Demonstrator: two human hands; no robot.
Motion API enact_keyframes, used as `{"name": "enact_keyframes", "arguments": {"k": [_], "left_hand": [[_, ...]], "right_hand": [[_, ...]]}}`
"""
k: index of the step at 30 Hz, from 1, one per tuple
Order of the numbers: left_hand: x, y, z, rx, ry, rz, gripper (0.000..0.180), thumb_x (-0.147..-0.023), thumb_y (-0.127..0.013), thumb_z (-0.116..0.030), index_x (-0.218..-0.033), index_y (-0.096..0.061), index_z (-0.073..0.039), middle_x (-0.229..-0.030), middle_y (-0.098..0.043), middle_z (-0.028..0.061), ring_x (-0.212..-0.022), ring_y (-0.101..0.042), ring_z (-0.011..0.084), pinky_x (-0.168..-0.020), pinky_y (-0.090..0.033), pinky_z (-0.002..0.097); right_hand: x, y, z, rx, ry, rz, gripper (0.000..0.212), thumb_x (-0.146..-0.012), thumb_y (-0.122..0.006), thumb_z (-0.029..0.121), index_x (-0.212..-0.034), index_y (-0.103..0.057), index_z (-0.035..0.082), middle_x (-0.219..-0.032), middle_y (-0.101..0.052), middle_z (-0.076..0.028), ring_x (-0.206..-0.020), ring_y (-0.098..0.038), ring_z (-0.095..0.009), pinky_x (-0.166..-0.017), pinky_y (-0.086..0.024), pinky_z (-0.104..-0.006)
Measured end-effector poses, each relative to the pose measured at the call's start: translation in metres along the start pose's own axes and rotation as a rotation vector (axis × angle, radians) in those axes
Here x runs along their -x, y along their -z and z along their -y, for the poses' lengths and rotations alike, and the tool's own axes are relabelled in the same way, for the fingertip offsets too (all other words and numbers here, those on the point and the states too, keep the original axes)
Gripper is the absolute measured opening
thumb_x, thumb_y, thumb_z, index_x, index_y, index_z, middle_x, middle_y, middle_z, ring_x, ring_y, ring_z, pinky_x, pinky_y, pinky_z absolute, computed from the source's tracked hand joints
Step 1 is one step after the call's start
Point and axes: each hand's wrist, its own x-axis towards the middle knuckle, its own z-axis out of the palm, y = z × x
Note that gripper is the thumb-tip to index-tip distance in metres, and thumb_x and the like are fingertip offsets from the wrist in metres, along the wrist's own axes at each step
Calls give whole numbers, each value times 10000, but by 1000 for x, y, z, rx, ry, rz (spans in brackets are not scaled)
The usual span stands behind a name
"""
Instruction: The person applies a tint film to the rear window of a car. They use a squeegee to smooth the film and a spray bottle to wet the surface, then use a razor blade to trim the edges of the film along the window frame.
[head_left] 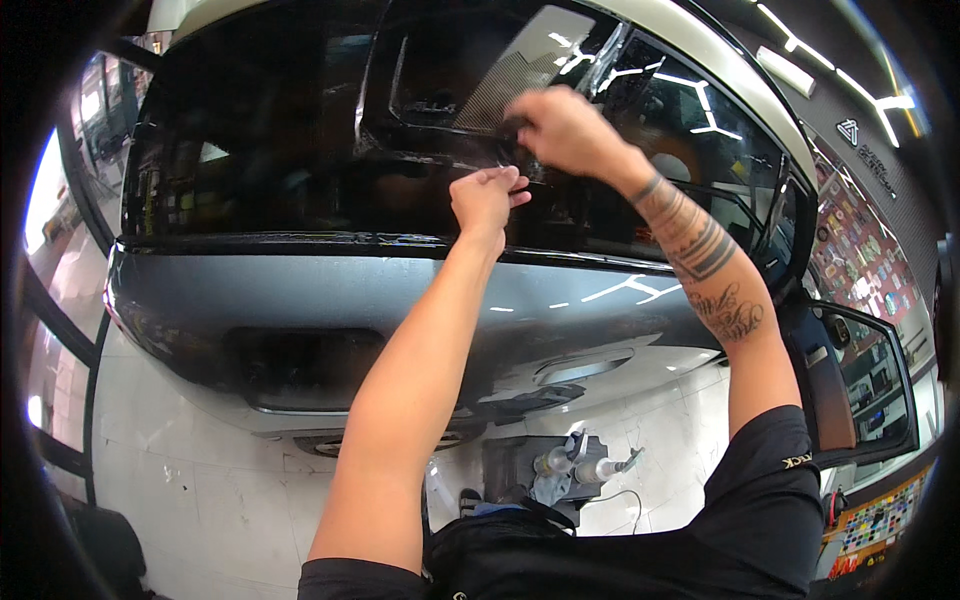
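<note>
A grey vehicle [390, 290] stands before me, its long dark side window [250, 150] running along the top. My left hand [482, 205] is at the lower part of the glass, with thumb and fingers pinched together; what they hold, if anything, is too small to make out. Just above and to the right, my right hand [572, 130] is blurred by motion, fingers curled round a small dark thing I cannot identify. Near both hands, a dark film-like sheet [440, 140] on the glass shows wrinkled, shiny edges.
Below the vehicle's side, a dark box-like stand [505, 465] holds spray bottles [600, 468] and a cloth. An opened vehicle door [865, 380] juts out at the right. Pale floor tiles [200, 480] lie beneath, and colourful wall displays [865, 245] stand at far right.
</note>
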Motion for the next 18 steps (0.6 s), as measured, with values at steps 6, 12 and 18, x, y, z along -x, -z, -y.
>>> {"name": "enact_keyframes", "arguments": {"k": [6, 12, 18], "left_hand": [[3, 8, -7, -66, 1, -20, 133, -878, -636, -228, -958, -622, -123, -954, -699, 41, -824, -672, 141, -721, -365, 375], [13, 2, -10, 60, -97, -53, 134, -846, -615, -17, -886, -641, 108, -839, -660, 159, -719, -665, 190, -603, -589, 284], [10, 0, -8, 97, -96, -26, 117, -844, -608, -11, -838, -646, 100, -825, -656, 150, -708, -657, 175, -602, -591, 288]], "right_hand": [[-101, 31, 45, -634, -468, -328, 287, -763, -553, 11, -1044, -534, -45, -822, -629, -220, -780, -647, -371, -717, -523, -414], [-103, -51, 53, -318, -290, -622, 269, -779, -638, 156, -874, -522, -68, -710, -648, -204, -540, -664, -262, -476, -532, -357], [-109, -28, 49, -461, -401, -511, 321, -788, -635, 116, -982, -484, -90, -768, -653, -219, -622, -682, -237, -457, -547, -315]]}}
